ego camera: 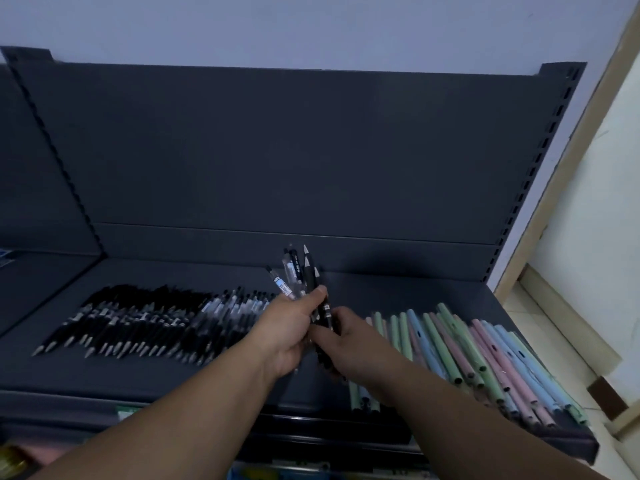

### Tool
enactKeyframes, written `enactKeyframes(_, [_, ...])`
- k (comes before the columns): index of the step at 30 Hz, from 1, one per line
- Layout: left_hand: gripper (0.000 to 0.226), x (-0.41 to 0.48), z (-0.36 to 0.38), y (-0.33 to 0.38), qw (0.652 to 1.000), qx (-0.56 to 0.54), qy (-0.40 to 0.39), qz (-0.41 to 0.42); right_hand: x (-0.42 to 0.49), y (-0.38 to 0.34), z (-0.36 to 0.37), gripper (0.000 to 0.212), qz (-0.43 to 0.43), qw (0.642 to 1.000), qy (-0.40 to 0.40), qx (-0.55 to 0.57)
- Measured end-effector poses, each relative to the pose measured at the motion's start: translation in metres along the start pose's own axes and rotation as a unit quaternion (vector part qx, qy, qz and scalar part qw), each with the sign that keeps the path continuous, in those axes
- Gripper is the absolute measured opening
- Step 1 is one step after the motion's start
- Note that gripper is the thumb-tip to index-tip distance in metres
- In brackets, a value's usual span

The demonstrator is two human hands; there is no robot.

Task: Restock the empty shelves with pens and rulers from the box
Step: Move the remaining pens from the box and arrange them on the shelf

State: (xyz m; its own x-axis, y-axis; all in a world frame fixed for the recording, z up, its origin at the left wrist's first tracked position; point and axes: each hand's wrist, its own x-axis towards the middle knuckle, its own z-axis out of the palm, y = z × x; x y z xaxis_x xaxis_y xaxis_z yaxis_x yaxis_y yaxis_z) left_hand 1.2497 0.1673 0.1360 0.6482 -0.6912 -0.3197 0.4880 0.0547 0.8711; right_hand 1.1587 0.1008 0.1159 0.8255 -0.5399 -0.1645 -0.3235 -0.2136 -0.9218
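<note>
**Two hands on one bundle of pens above the shelf**

Head view. Shows two hands, one bundle and one dark grey shelf point(346, 282).

Holds the bundle of pens point(304, 271) upright over the middle of the shelf, clear of its surface. Counts six ends at the top: two clear barrels, one black, and three black with pale pointed tips. Cannot tell whether more sit in the palm.

Bears a white barcode sticker point(283, 286) on one clear barrel and white print on a black one, both too small to read.

Grips mid-barrel with the left hand point(287, 327), fingers curled round and thumb point(317, 294) pressed across the front. Pinches the lower barrels with the right hand point(349, 344), fingers point(320, 336) curled, just beside the left.

Lying flat on the shelf, too many to count:
- a row of black pens point(121, 320) at left
- clear pens point(228, 306) beside them
- pastel pens point(467, 348) in green, pink and blue at right
</note>
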Motion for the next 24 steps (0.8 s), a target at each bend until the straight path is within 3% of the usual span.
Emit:
enactKeyframes(4, [0.018,0.005,-0.020,0.008,0.999,0.013,-0.020,-0.038,0.012,-0.007,0.016,0.012,-0.024,0.998,0.003,-0.066])
enactKeyframes(12, [0.043,0.022,-0.077,0.030,0.996,-0.002,-0.078,-0.033,0.039,-0.024,0.063,0.012,0.015,1.000,0.013,0.001])
enactKeyframes(18, [0.034,0.032,-0.118,0.044,0.996,0.039,-0.082,-0.012,0.057,-0.040,0.097,0.016,0.042,0.988,0.008,0.150])
enactKeyframes(24, [0.015,0.044,-0.154,0.057,0.997,0.046,-0.057,-0.025,0.071,-0.049,0.122,0.018,0.064,0.981,0.007,0.182])
